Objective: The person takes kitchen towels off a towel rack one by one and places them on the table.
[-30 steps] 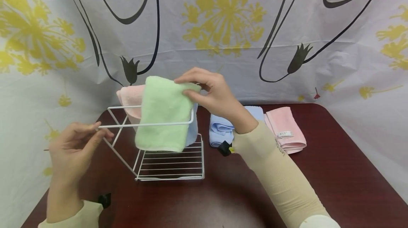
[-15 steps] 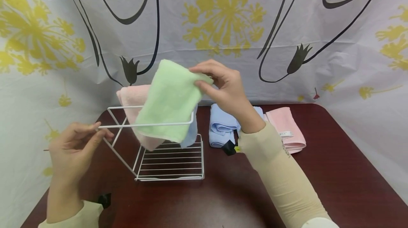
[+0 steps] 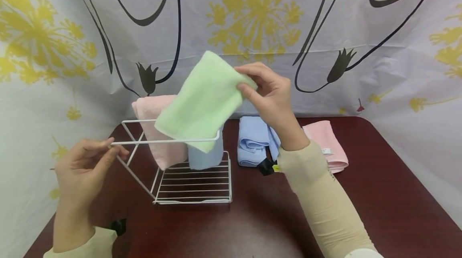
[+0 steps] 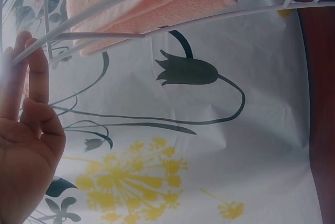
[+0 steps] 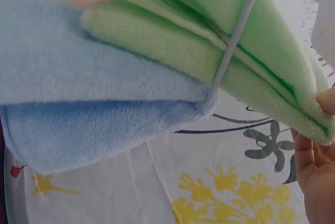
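My right hand pinches one corner of a folded light-green towel, which slants down to the left with its lower end behind the front top bar of a white wire rack. In the right wrist view the green towel's several folded layers show, and a rack bar crosses them. My left hand holds the rack's upper front left corner between thumb and fingers. A folded pink towel hangs at the left of the rack, and a light-blue towel hangs beside it, partly hidden by the green one.
On the dark red table, folded blue towels lie right of the rack, partly behind my right forearm. A folded pink towel with a white label lies farther right. A patterned cloth hangs behind the table.
My right hand has moved up and to the right, lifting and tilting the green towel. More of the pink and blue towels on the rack shows. My left hand has stayed in place.
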